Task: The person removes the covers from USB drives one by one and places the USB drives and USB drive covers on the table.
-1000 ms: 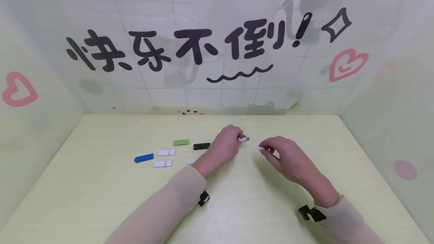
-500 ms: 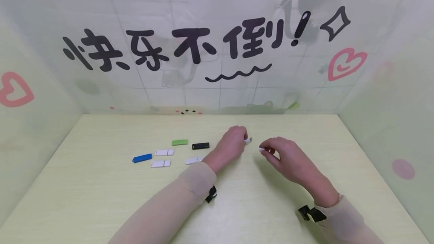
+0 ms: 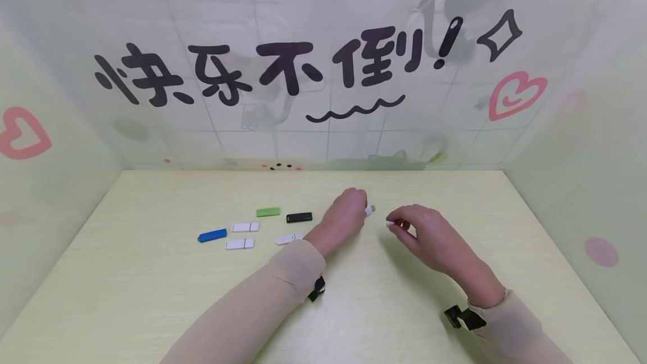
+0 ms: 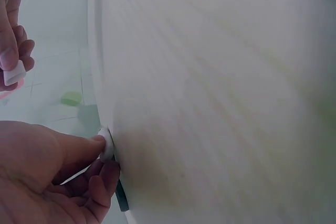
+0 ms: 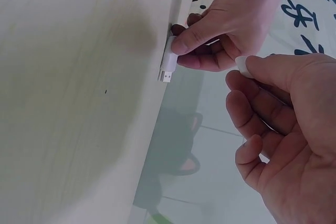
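My left hand (image 3: 343,215) pinches a white USB flash drive (image 5: 169,59) between thumb and fingers, low at the tabletop. The drive's bare metal plug (image 3: 373,208) points to the right. In the left wrist view, the drive's white body (image 4: 107,145) shows between thumb and fingertips. A short way to the right, my right hand (image 3: 429,235) holds a small white cap (image 5: 242,66) between thumb and index finger, above the table. The cap (image 4: 14,73) is apart from the drive. Fingers hide most of both pieces.
Left of the hands lie a green flash drive (image 3: 268,212), a black one (image 3: 299,217), a blue one (image 3: 212,235) and white ones (image 3: 245,227) (image 3: 240,244). Another white drive (image 3: 288,239) is partly behind the left forearm. Printed walls (image 3: 303,145) border the pale table (image 3: 126,296).
My left hand has shifted slightly right with the flash drive, uncovering more of the white drive by the forearm. The right hand keeps still with the cap.
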Tool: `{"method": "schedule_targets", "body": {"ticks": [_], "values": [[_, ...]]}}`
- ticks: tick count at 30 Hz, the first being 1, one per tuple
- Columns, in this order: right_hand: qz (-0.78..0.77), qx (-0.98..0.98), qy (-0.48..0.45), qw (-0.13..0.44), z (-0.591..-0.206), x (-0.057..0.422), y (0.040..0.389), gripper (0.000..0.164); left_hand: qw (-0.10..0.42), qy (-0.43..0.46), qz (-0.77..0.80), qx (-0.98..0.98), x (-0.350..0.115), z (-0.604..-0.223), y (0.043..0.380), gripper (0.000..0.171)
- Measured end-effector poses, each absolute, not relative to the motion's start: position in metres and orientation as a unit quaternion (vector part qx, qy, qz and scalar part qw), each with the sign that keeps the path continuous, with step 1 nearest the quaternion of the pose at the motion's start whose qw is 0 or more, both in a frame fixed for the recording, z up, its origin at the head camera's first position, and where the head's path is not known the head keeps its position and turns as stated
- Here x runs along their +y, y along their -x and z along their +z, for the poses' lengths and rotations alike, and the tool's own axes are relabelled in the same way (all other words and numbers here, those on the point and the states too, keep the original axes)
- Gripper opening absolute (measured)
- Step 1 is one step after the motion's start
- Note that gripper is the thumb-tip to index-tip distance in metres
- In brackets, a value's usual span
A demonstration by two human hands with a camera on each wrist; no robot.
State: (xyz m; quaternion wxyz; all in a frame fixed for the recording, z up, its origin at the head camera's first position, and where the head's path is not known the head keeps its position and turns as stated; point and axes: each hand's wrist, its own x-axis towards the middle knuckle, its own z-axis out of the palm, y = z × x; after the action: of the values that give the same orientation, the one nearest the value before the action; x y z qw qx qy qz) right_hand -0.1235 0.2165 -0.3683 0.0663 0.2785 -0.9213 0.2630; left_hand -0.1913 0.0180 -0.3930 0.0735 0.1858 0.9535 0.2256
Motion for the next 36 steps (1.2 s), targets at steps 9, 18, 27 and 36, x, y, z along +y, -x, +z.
{"method": "schedule_targets", "body": {"ticks": [9, 18, 27, 36], "values": [[0.267, -0.923, -0.272, 0.049, -0.368, 0.217, 0.128, 0.013, 0.075, -0.186, 0.205, 0.958, 0.018, -0.393, 0.190, 0.004], [0.265, -0.933, -0.245, 0.014, -0.370, 0.215, 0.136, 0.014, 0.071, -0.185, 0.216, 0.956, 0.017, -0.393, 0.189, 0.008], [0.270, -0.936, -0.225, -0.003, -0.376, 0.211, 0.150, 0.009, 0.051, -0.189, 0.213, 0.957, 0.008, -0.383, 0.180, 0.011], [0.269, -0.937, -0.221, -0.019, -0.378, 0.206, 0.166, 0.007, 0.009, -0.197, 0.199, 0.960, -0.006, -0.369, 0.163, 0.026]]}}
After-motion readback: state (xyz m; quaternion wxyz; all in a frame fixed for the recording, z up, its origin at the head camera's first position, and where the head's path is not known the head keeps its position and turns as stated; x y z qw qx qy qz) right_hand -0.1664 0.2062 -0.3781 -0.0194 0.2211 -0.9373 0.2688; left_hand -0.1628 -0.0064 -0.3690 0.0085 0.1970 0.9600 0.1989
